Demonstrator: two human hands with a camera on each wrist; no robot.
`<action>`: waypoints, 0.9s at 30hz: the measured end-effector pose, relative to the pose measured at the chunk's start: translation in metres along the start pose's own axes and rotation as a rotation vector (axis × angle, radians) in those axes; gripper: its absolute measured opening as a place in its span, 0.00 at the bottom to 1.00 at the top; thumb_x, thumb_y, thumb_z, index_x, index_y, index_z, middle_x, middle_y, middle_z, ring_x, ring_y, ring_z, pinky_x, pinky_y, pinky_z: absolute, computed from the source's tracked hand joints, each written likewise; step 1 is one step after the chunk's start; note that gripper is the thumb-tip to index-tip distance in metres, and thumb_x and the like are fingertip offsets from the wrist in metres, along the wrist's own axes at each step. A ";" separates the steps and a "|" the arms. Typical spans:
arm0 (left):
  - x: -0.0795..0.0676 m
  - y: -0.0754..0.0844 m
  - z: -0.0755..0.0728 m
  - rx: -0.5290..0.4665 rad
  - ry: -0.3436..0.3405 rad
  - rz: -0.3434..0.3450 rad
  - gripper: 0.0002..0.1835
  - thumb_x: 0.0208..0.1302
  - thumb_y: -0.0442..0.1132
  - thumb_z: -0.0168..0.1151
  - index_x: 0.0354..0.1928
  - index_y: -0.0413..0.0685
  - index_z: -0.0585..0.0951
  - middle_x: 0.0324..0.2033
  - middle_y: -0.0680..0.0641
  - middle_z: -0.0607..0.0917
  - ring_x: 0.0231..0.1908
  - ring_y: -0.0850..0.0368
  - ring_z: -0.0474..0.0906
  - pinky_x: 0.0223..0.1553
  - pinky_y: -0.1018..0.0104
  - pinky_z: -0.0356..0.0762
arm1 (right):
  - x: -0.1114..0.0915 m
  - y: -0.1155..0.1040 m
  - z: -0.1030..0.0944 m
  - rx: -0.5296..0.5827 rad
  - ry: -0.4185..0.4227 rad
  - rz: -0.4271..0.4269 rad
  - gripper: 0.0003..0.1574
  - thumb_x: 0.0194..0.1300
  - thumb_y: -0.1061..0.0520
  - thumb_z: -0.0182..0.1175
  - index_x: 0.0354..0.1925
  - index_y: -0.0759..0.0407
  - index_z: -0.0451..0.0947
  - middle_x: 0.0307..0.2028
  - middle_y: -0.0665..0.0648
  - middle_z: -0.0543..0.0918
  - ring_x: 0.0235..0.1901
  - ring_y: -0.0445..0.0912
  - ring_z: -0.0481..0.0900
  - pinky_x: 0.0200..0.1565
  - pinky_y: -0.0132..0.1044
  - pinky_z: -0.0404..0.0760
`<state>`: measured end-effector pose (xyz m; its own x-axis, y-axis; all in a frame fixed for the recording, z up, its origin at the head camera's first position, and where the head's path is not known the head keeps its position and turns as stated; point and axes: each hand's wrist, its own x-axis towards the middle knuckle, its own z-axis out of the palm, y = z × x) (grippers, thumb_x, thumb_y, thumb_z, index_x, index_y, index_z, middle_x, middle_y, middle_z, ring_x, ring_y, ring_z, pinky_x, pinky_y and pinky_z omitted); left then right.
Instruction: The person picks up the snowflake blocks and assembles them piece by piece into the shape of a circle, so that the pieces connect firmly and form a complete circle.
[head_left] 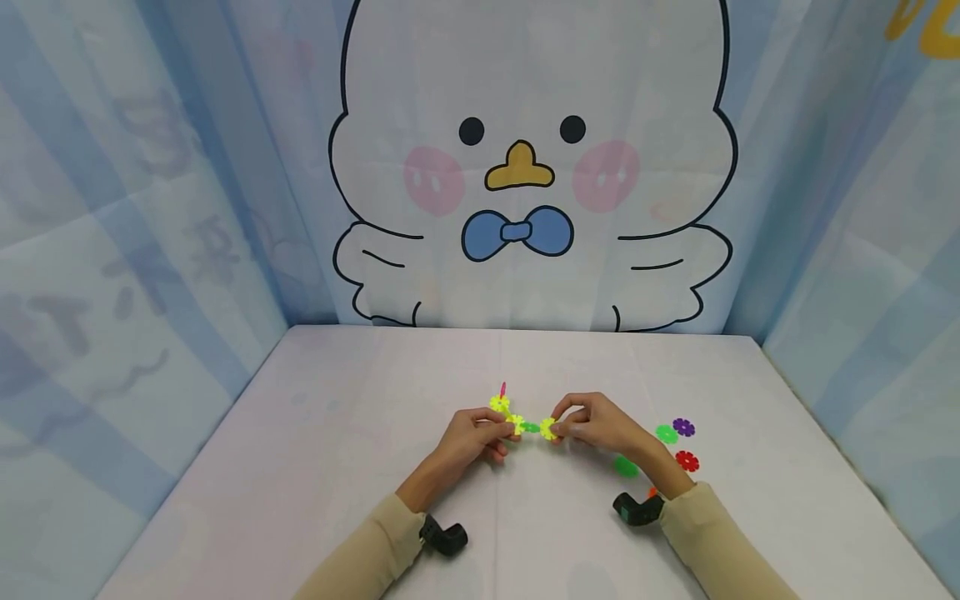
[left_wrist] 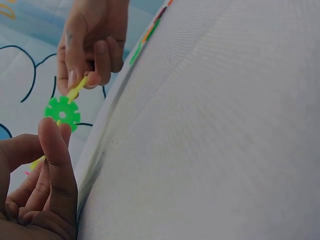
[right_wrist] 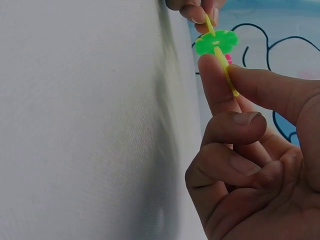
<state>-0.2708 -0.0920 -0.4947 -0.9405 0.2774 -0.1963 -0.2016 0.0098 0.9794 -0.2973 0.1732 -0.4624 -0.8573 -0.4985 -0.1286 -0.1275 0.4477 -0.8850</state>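
Over the middle of the table, a chain of notched plastic snowflake discs spans both hands. My left hand pinches a yellow disc between thumb and fingers. Joined to that disc is a green disc, which sits between the two hands. On its other side, another yellow disc is pinched by my right hand, its edge meeting the green disc's rim. Beyond the left fingertips the chain continues with a yellow disc and a pink disc seen edge-on. The fingers partly cover the held discs.
Loose discs lie right of the right hand: purple, green, red and another green one. An orange disc is mostly hidden by the right wrist. A cartoon-printed curtain stands behind the white table.
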 end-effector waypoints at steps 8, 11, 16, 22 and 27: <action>-0.001 0.000 0.000 0.007 -0.002 0.019 0.15 0.71 0.38 0.70 0.50 0.33 0.81 0.39 0.39 0.94 0.21 0.64 0.81 0.28 0.73 0.85 | 0.002 0.000 0.004 0.007 -0.003 0.026 0.14 0.72 0.56 0.68 0.49 0.65 0.81 0.33 0.62 0.92 0.21 0.38 0.68 0.24 0.29 0.67; 0.000 0.000 0.000 0.001 0.003 0.014 0.15 0.71 0.38 0.70 0.50 0.33 0.81 0.39 0.39 0.94 0.21 0.65 0.81 0.28 0.73 0.85 | 0.002 0.000 0.005 0.026 -0.009 0.035 0.14 0.71 0.57 0.68 0.48 0.66 0.80 0.33 0.61 0.92 0.22 0.39 0.69 0.25 0.29 0.69; 0.001 -0.002 0.001 -0.006 0.009 0.022 0.14 0.70 0.37 0.70 0.49 0.33 0.81 0.39 0.38 0.94 0.21 0.64 0.81 0.27 0.73 0.84 | 0.002 0.002 0.006 0.050 -0.017 0.034 0.14 0.71 0.58 0.68 0.47 0.67 0.79 0.34 0.62 0.93 0.24 0.39 0.71 0.26 0.29 0.71; 0.001 -0.003 0.002 -0.009 0.021 0.033 0.13 0.70 0.36 0.70 0.48 0.33 0.81 0.38 0.38 0.94 0.21 0.64 0.81 0.27 0.73 0.84 | 0.002 0.004 0.008 0.073 -0.020 0.037 0.14 0.71 0.58 0.68 0.47 0.68 0.78 0.33 0.61 0.93 0.22 0.39 0.69 0.25 0.29 0.70; 0.001 -0.004 0.003 -0.017 0.023 0.043 0.11 0.70 0.34 0.70 0.45 0.33 0.81 0.37 0.37 0.94 0.21 0.65 0.81 0.26 0.73 0.83 | 0.003 0.004 0.009 0.097 -0.027 0.033 0.13 0.71 0.60 0.67 0.47 0.68 0.78 0.32 0.59 0.92 0.21 0.39 0.68 0.25 0.29 0.67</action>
<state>-0.2704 -0.0890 -0.4985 -0.9544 0.2548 -0.1557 -0.1657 -0.0181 0.9860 -0.2958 0.1671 -0.4702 -0.8464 -0.5048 -0.1696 -0.0491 0.3910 -0.9191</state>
